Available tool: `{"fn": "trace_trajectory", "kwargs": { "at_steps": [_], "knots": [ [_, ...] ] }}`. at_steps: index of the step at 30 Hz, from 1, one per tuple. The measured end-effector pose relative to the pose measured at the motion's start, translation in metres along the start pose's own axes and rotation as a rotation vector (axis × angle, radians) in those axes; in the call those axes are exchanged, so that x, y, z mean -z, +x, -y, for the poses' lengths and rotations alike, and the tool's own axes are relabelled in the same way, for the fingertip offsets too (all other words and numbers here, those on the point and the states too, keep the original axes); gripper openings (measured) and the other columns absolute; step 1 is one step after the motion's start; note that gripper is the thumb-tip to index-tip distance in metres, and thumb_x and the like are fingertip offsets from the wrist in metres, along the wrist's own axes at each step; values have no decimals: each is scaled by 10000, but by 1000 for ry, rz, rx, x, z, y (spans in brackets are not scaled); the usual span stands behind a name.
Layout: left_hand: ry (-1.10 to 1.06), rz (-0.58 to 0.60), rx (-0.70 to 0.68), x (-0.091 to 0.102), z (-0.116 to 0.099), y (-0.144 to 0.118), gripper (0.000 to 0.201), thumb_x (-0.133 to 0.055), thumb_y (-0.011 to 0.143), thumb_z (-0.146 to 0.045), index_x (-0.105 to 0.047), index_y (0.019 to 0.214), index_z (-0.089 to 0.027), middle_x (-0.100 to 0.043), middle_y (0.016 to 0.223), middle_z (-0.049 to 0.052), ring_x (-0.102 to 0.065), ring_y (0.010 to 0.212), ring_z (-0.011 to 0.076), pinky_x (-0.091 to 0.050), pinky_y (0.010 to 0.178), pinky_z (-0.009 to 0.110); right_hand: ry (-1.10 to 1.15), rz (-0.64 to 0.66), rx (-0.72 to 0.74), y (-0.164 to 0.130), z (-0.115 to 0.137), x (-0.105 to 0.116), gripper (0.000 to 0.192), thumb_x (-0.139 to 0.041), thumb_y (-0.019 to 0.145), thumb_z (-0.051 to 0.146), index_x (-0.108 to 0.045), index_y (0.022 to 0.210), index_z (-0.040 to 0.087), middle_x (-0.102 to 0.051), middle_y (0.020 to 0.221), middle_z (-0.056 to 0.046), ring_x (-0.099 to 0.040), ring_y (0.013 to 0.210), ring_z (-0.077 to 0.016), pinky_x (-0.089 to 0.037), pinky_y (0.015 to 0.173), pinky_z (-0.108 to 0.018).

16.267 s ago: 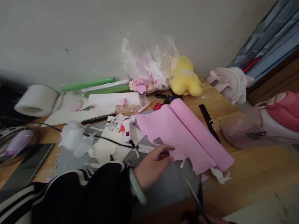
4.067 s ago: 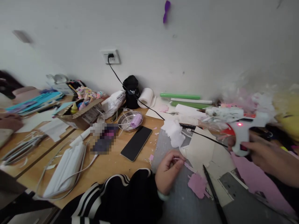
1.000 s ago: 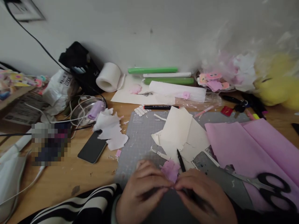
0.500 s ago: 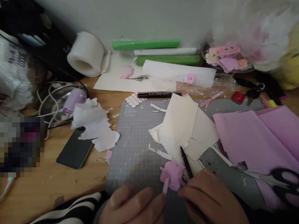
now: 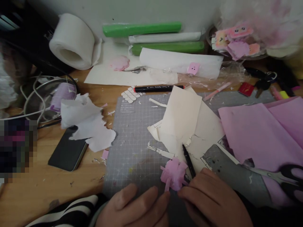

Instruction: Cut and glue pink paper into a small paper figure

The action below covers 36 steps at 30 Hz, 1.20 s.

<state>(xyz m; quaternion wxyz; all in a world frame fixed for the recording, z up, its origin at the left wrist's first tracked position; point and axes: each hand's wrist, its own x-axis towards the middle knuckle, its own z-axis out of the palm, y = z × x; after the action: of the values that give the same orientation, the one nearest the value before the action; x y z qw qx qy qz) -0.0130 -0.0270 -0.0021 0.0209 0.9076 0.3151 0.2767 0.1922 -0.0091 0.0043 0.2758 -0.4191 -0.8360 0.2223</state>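
Down on the wooden worktop (image 5: 59, 186) lay a grey cutting mat (image 5: 132, 148), with a pink paper sheet (image 5: 255, 132) at its right. Near the mat's front edge, the left hand (image 5: 134, 208) and right hand (image 5: 213, 201) each pinched a small pink paper flower (image 5: 174, 174), beside a black pen (image 5: 188, 160).

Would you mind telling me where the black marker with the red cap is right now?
The black marker lies flat along the far edge of the grey cutting mat, just in front of the white paper roll.
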Motion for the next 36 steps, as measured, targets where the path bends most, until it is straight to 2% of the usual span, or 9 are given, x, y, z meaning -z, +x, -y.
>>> {"fn": "trace_trajectory", "kwargs": {
  "at_steps": [6, 10, 18, 26, 36],
  "knots": [
    [-45, 61, 25, 1, 0, 2, 363, -363, 912, -107, -642, 727, -246, -720, 914, -78, -610, 799, 103, -390, 645, 292, 4, 36, 1, 0, 0, -2, 227, -463, 798, 94, -627, 655, 162, -584, 532, -1, -498, 491, -122, -381, 477, -279],
    [-94, 84, 90, 2, 1, 4, 375, -322, 939, -131, -645, 781, -237, -722, 898, -82, -607, 798, 106, -373, 714, 295, 19, 44, -5, -1, 0, 1, 222, -458, 818, 119, -616, 667, 157, -583, 552, -5, -493, 507, -126, -372, 483, -278],
    [-132, 132, 71, 3, 6, 9, 301, -397, 932, -181, -674, 821, -217, -700, 781, -64, -549, 780, 126, -330, 737, 309, 35, 24, -12, -5, 0, -3, 218, -467, 823, 112, -622, 675, 152, -567, 548, -2, -461, 512, -125, -347, 495, -281],
    [-314, 225, 210, 5, 6, 10, 124, -533, 872, -218, -655, 846, -219, -618, 680, -75, -457, 635, 117, -223, 615, 322, 44, -50, -21, -4, 8, -7, 233, -484, 833, 162, -623, 645, 171, -553, 512, 11, -449, 487, -118, -327, 488, -286],
    [-332, 271, 294, 5, 6, 20, 257, -438, 916, -236, -611, 729, -205, -606, 656, -53, -446, 632, 134, -235, 589, 329, 34, -92, -46, -4, 16, -15, 315, -451, 874, 238, -611, 608, 184, -546, 493, 17, -458, 484, -117, -340, 515, -292]
  ]
}}
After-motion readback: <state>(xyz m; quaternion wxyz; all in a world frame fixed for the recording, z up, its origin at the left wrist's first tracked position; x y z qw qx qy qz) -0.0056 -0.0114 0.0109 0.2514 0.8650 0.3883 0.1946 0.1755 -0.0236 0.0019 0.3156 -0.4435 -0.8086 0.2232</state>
